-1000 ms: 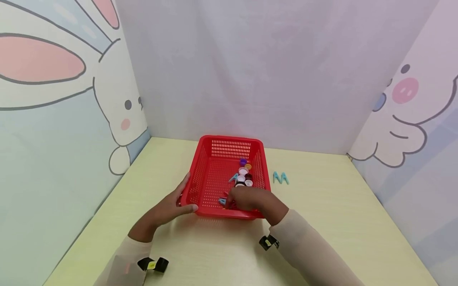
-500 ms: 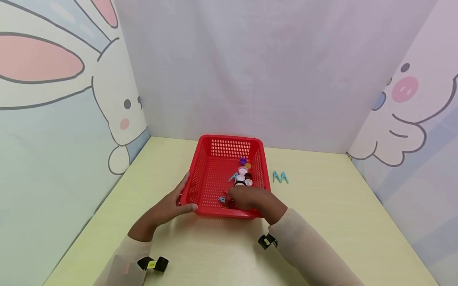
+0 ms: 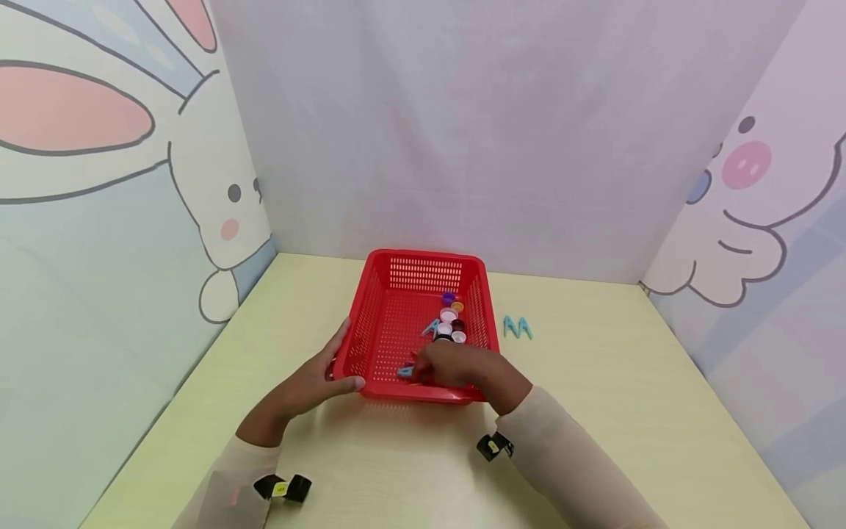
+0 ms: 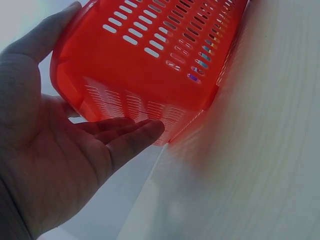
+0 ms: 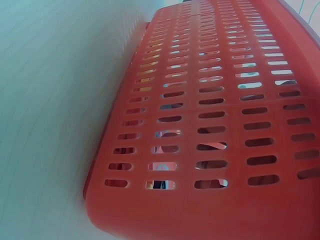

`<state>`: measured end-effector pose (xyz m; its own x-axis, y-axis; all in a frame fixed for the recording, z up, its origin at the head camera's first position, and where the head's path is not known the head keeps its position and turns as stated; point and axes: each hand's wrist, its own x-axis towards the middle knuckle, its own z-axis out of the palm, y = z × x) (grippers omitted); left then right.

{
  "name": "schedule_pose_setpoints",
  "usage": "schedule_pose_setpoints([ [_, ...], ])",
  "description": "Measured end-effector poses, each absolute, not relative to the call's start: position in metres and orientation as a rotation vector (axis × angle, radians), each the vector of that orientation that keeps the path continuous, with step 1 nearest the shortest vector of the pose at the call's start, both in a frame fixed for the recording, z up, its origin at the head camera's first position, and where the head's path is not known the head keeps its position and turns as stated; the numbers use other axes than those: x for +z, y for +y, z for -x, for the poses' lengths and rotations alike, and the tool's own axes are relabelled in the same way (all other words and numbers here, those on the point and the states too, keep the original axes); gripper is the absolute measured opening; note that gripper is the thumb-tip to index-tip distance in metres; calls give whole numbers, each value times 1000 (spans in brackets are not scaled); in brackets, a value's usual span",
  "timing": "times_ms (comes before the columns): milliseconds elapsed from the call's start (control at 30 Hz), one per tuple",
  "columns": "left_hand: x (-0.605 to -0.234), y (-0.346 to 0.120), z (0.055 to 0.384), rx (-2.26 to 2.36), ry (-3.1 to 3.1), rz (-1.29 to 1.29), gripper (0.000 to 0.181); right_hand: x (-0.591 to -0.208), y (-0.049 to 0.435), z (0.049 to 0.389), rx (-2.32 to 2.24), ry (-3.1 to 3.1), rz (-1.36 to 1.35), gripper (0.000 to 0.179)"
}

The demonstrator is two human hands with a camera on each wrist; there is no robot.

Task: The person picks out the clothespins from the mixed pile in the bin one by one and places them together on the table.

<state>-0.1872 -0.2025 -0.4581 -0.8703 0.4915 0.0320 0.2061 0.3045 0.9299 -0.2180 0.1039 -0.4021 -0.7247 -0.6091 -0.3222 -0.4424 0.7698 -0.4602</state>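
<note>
A red plastic basket (image 3: 423,394) with slotted walls stands on the table. My left hand (image 3: 306,383) grips its near left corner, thumb over the front rim and fingers along the outer left side; the left wrist view shows the palm beside the basket wall. My right hand (image 3: 449,365) reaches inside over the near right part, fingers bent down. At its fingertips is a light blue clothespin (image 3: 405,372), which it seems to pinch. Small red pieces beside it are partly hidden. Another blue clothespin (image 3: 431,328) lies farther back. In the right wrist view the basket wall (image 5: 200,210) hides the hand.
Several bottle caps lie along the basket's right side, among them a purple cap (image 3: 449,299), an orange cap (image 3: 457,307) and a white cap (image 3: 445,329). Outside to the right, two blue clothespins (image 3: 518,327) lie side by side on the table (image 3: 595,382). Walls enclose the back and sides.
The blue clothespin at my right fingertips has shifted slightly left and turned flatter. The right fingers have moved a little with it. My left hand and the basket stay put.
</note>
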Motion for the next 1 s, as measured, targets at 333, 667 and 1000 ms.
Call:
schedule_pose_setpoints([
  [333,-458,-203,187,1595,2317,-638,128,-400,102,219,-586,2598,852,24],
  [667,-459,-201,187,1588,2325,-614,127,-398,99,216,-590,2709,774,32],
  [1000,-458,-202,187,1591,2324,-643,128,-394,101,212,-587,2776,682,39],
])
